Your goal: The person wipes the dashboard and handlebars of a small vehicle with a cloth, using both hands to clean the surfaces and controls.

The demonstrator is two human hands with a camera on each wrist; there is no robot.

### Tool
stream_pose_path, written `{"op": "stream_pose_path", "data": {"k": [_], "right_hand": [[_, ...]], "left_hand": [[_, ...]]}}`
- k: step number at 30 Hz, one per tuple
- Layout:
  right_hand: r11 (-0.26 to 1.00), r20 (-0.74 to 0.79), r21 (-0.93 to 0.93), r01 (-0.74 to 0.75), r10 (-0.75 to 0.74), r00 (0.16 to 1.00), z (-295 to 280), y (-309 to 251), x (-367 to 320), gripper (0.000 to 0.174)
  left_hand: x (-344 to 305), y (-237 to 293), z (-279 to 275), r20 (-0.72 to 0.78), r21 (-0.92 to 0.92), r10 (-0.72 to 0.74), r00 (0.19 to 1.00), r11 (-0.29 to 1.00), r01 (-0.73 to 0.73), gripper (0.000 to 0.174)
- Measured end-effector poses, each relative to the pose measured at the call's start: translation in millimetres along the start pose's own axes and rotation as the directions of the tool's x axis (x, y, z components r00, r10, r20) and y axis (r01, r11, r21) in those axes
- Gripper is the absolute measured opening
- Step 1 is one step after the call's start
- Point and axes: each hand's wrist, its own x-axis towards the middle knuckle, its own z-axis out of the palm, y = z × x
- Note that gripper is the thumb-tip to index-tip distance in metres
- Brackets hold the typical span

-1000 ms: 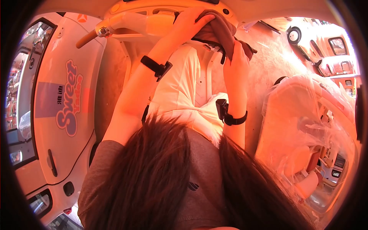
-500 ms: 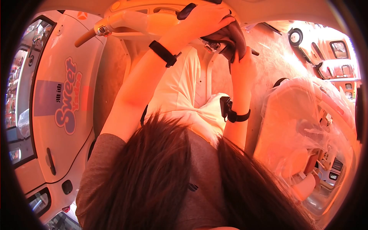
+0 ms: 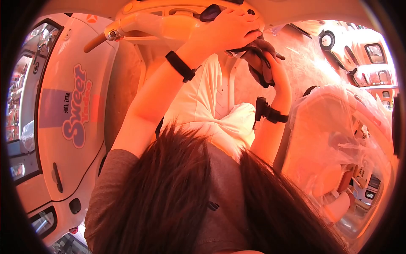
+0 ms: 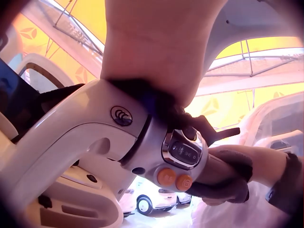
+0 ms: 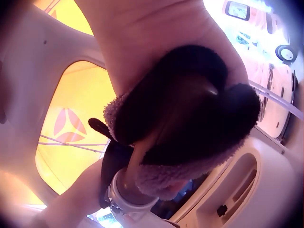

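A dark cover with a black edge sits about the right handlebar end; in the right wrist view its fleecy rim and black inside show around the pale grip. My left hand reaches across the handlebar, its fingertips bent at the cover's inner edge. On the outer side, my right hand grips the cover, fingers partly hidden. The left wrist view shows the switch housing with two orange buttons beside the cover; my left fingers are hidden there.
The left handlebar grip points outward. A dark oval piece stands by my left hand. At the left is a vehicle door panel with lettering; at the right, a plastic-wrapped vehicle. Other small vehicles stand further off.
My right hand has moved right and slightly down with part of the cover. My left hand has shifted right along the handlebar, and the dark oval piece has come into sight.
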Motion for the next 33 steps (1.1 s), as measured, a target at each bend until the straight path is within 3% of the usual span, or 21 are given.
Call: {"op": "stream_pose_path", "data": {"k": [5,7,8,10,14,16,17,19,20,22,23,27,28,31,33], "right_hand": [[0.982,-0.018,0.182,0.053,-0.051,0.999,-0.5,13.2,-5.1,0.041],[0.968,-0.181,0.226,0.107,-0.066,0.981,2.5,20.8,-12.0,0.041],[0.968,-0.18,0.225,0.109,-0.068,0.981,2.5,26.2,-14.6,0.041],[0.947,-0.276,0.058,0.316,-0.289,0.916,1.2,39.9,-19.9,0.038],[0.906,-0.353,-0.04,0.422,-0.408,0.842,3.4,64.8,-29.5,0.035],[0.847,-0.507,-0.138,0.513,-0.505,0.698,11.3,70.6,-33.6,0.029],[0.847,-0.507,-0.138,0.513,-0.506,0.698,14.0,73.7,-38.1,0.029],[0.888,-0.604,-0.065,0.454,-0.398,0.69,21.4,70.0,-56.7,0.037],[0.887,-0.603,-0.066,0.456,-0.4,0.69,17.9,70.3,-63.9,0.037],[0.907,-0.49,-0.305,0.291,-0.412,0.769,4.7,71.9,-77.2,0.043],[0.907,-0.49,-0.306,0.29,-0.411,0.769,-1.7,77.0,-80.4,0.043],[0.865,-0.363,-0.396,0.309,-0.456,0.813,-26.7,95.7,-84.8,0.043],[0.855,-0.319,-0.422,0.3,-0.45,0.834,-29.7,95.7,-86.2,0.043],[0.858,-0.354,-0.312,0.407,-0.503,0.788,-26.8,71.8,-91.1,0.045],[0.819,-0.322,-0.375,0.435,-0.555,0.767,-17.8,45.0,-98.9,0.046]], "left_hand": [[7.2,6.0,-7.3,0.113,-0.071,0.009,0.994,0.997,-0.001,0.021],[11.7,13.7,-11.9,0.193,-0.094,0.027,0.981,0.996,-0.009,0.021],[13.2,17.9,-12.8,0.272,-0.117,0.043,0.961,0.993,-0.012,0.02],[10.0,25.5,-1.0,0.209,-0.124,0.087,0.974,0.99,-0.061,0.02],[2.9,51.1,20.7,0.099,-0.132,0.136,0.986,0.984,-0.123,0.017],[-2.6,65.5,23.1,0.148,-0.17,0.079,0.986,0.984,-0.053,0.016],[-5.9,70.6,24.2,0.2,-0.203,0.024,0.98,0.979,0.018,0.015],[-14.9,75.1,30.8,0.126,-0.145,0.063,0.99,0.988,-0.045,0.016],[-18.3,76.8,34.7,0.053,-0.083,0.109,0.993,0.991,-0.104,0.018],[-23.4,84.7,38.3,-0.027,-0.026,0.113,0.993,0.993,-0.114,0.021],[-26.0,88.2,39.5,-0.105,0.03,0.121,0.987,0.993,-0.118,0.025],[-32.8,97.9,39.4,-0.072,-0.039,0.075,0.995,0.996,-0.078,0.03],[-35.3,100.7,39.3,-0.127,-0.065,0.079,0.989,0.994,-0.088,0.034],[-46.3,106.5,43.2,-0.201,-0.113,0.064,0.977,0.99,-0.088,0.044],[-58.8,107.1,53.7,-0.22,-0.135,0.052,0.974,0.987,-0.083,0.05]]}}
